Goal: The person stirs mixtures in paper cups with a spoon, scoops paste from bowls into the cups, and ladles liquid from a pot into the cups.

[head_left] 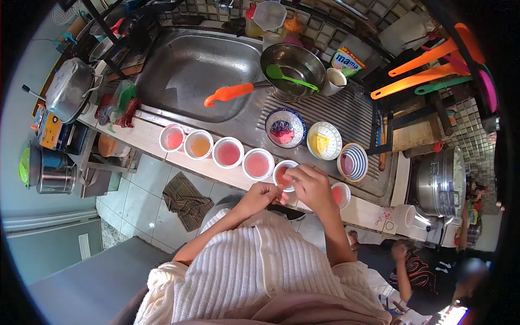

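My left hand is closed in a pinch at the near edge of the counter, just below a white plastic cup of reddish liquid. Over the right side of that cup, my right hand has its fingertips pressed together. Whatever lies between the fingers of either hand is too small to make out. More white cups of pink, red and orange liquid, such as a pink one, line up to the left. Another cup with pink contents stands right of my right hand.
Behind the cups sit a blue patterned bowl, a white bowl with yellow pieces and a striped bowl. An orange-handled pan holds a green spatula beside the sink. Another person is at lower right.
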`<action>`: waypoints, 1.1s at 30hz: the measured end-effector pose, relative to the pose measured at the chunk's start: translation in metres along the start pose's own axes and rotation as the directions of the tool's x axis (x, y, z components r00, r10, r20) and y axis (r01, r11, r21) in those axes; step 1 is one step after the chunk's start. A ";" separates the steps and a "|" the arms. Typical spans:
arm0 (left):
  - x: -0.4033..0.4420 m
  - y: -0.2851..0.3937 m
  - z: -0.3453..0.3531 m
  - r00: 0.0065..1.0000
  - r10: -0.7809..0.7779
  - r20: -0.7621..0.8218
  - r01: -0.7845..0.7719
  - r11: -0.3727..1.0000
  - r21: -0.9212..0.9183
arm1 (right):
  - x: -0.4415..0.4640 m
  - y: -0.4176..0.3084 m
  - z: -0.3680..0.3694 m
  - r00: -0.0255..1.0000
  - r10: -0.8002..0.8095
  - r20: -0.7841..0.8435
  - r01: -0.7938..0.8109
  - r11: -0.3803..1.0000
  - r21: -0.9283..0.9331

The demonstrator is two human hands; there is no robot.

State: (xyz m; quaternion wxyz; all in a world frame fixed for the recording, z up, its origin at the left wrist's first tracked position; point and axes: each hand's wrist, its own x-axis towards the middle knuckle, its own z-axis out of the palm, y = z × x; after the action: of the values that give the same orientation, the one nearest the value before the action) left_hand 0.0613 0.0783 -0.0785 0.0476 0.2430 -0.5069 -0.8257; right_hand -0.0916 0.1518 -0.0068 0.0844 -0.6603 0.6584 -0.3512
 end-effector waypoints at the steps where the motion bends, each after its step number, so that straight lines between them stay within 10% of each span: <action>1: 0.000 0.002 0.000 1.000 0.000 0.000 0.000 1.000 0.001 | -0.001 0.001 0.002 1.000 -0.024 -0.003 0.024 1.000 0.017; 33: 0.000 0.003 0.003 0.997 -0.075 0.012 0.075 0.997 -0.023 | -0.001 0.016 -0.014 0.996 0.088 0.007 -0.088 0.991 0.097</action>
State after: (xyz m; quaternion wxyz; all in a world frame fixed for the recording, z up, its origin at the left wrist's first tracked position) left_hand 0.0599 0.0789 -0.0744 0.0166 0.2565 -0.4879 -0.8342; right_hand -0.1125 0.1558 -0.0059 0.1328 -0.6261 0.6691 -0.3777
